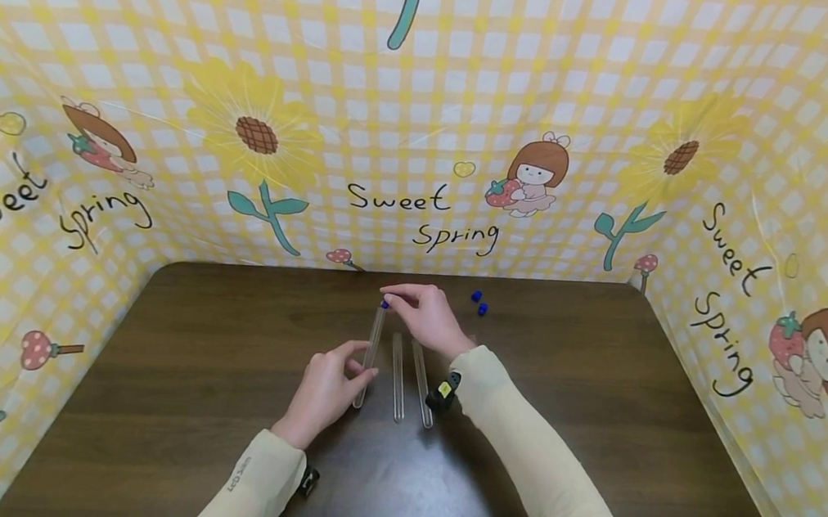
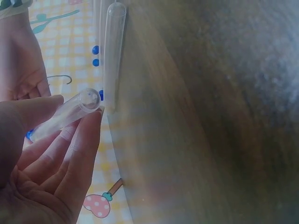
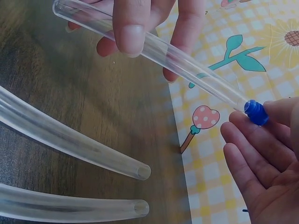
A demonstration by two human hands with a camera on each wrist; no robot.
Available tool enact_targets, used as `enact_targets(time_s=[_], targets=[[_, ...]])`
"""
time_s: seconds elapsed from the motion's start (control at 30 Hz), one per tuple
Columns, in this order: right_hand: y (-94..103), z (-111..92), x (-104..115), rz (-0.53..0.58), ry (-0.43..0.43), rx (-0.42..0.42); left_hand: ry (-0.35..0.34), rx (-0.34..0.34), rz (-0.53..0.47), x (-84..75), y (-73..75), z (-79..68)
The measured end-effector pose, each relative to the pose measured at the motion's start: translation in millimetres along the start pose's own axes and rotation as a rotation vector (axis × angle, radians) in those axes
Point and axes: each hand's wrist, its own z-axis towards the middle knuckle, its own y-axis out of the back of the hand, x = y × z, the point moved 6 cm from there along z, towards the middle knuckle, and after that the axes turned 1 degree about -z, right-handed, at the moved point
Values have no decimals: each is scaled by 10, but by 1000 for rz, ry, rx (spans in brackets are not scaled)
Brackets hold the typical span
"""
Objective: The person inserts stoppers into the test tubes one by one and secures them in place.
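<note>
My left hand grips a clear test tube partway along its length, thumb on one side and fingers on the other. The tube is tilted, its rounded bottom toward me and its mouth away. At that mouth, my right hand pinches a blue stopper between thumb and forefinger. The stopper sits right at the tube's rim, and its ridged side shows in the right wrist view. The other right fingers extend below it.
Two more clear tubes, one in the middle and one nearer my right wrist, lie on the dark wooden table. Loose blue stoppers lie near the back edge. A yellow checked cloth walls the table's back and sides.
</note>
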Motion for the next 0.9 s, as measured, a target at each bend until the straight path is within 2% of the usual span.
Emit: enact_targets(time_s=[0.27, 0.63, 0.9], targets=[[-14, 18, 0, 26, -11, 16, 9, 1, -6, -27, 1, 11], [-73, 10, -34, -9, -25, 37, 30, 10, -6, -15, -17, 20], [-118, -14, -63, 42, -23, 26, 23, -2, -7, -14, -17, 33]])
